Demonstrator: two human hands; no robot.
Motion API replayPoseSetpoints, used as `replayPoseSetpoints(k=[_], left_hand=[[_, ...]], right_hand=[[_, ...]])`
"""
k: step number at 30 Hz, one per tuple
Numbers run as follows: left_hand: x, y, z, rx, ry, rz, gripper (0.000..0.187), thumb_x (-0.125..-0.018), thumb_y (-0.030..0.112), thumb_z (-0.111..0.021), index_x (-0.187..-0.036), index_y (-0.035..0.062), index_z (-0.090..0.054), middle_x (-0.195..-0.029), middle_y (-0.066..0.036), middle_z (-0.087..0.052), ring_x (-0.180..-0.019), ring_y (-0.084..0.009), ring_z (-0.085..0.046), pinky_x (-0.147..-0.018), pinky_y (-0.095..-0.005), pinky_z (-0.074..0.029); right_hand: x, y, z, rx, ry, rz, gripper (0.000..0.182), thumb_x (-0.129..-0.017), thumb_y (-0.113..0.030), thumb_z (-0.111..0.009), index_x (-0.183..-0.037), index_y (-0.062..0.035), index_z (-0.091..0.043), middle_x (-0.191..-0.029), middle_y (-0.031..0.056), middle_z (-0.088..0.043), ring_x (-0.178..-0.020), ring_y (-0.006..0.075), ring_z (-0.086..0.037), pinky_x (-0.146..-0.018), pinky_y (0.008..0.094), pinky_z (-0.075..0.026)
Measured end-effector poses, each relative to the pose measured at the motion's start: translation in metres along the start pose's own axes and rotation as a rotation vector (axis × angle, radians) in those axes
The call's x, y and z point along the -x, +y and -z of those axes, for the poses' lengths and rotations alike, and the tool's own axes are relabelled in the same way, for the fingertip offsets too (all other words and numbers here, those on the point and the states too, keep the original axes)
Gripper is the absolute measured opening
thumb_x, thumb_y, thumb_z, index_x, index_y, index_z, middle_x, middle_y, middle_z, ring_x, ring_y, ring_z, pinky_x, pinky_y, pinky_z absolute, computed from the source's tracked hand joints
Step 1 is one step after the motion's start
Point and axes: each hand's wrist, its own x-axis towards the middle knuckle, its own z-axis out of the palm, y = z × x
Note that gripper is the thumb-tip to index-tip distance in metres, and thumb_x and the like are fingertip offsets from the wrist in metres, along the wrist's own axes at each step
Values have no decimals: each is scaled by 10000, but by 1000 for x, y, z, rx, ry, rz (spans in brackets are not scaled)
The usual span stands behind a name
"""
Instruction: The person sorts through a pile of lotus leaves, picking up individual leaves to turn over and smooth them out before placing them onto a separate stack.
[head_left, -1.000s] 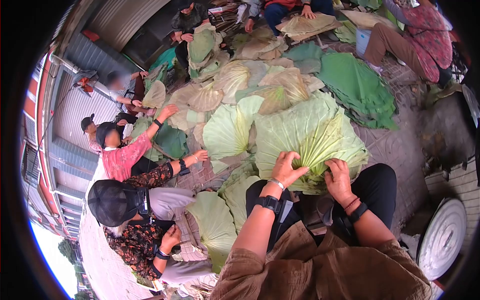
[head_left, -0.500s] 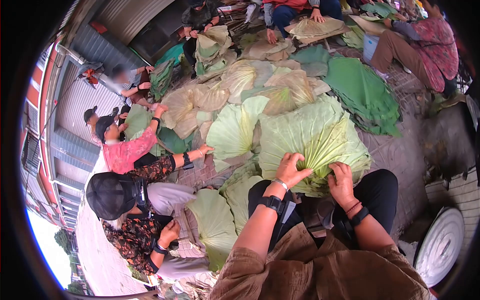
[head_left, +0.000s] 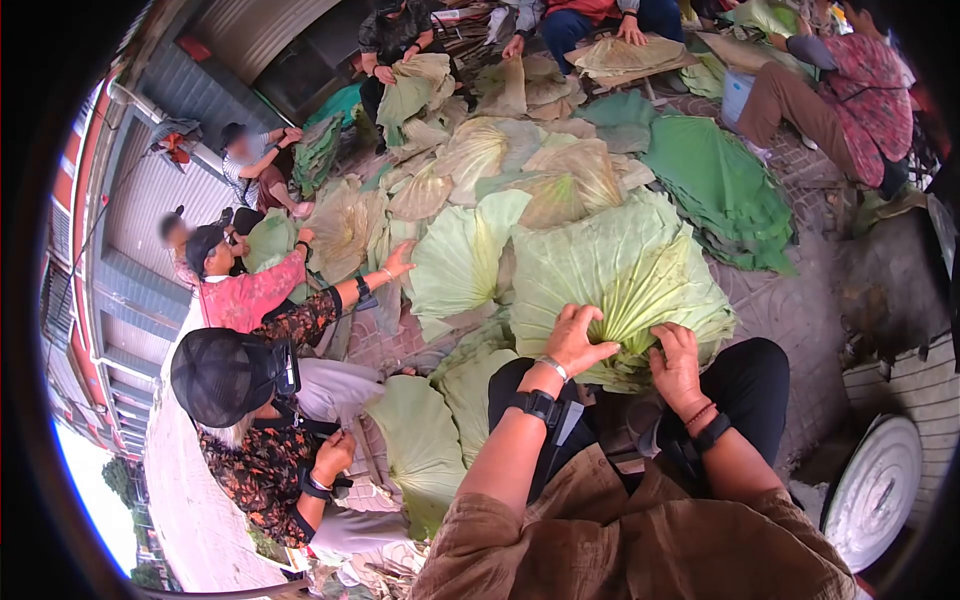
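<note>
A thick stack of large pale green leaves (head_left: pixel 620 265) rests over my knees, its ribs fanning out from the near edge. My left hand (head_left: pixel 578 342) lies on the gathered near edge, thumb stretched toward the middle and fingers curled on the leaf. At the right side of the same edge, my right hand (head_left: pixel 677 365) holds the leaves with bent fingers. Both hands are close together with creased leaf between them. Beside the stack on the left is another pale fan-shaped leaf (head_left: pixel 465 255).
A co-worker in a black cap (head_left: pixel 222 378) sits close at my left, one arm reaching over leaves. Dark green leaves (head_left: pixel 715 185) lie beyond on the right. Brownish leaves (head_left: pixel 560 180) spread ahead, with several people around them. A round lid (head_left: pixel 875 492) stands at lower right.
The neighbour's outstretched hand has moved away from the pale fan-shaped leaf, up and left. Across the pile, a person has lifted a brownish leaf. My hands hold nearly the same pose.
</note>
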Motion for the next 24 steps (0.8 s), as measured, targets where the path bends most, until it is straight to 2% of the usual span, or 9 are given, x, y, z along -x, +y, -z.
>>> replayPoseSetpoints(k=[8, 24], left_hand=[[0, -2, -1, -3, 34, 12, 464, -640, 296, -763, -1007, 94, -562, -999, -108, -509, -911, -263, -521, -798, -335, -449], [-4, 1, -5, 3, 88, 42, 407, -632, 281, -764, -916, 75, -556, -907, -112, -524, -874, -271, -522, -770, -361, -445]], right_hand=[[1, -3, 1, -12, 1, 1, 379, -666, 12, -609, -1039, -39, -569, -1061, 142, -545, -993, 352, -487, -876, 422, -403], [1, -6, 4, -19, -4, 8, 372, -672, 16, -600, -1040, -29, -570, -1062, 148, -543, -999, 355, -483, -877, 423, -405]])
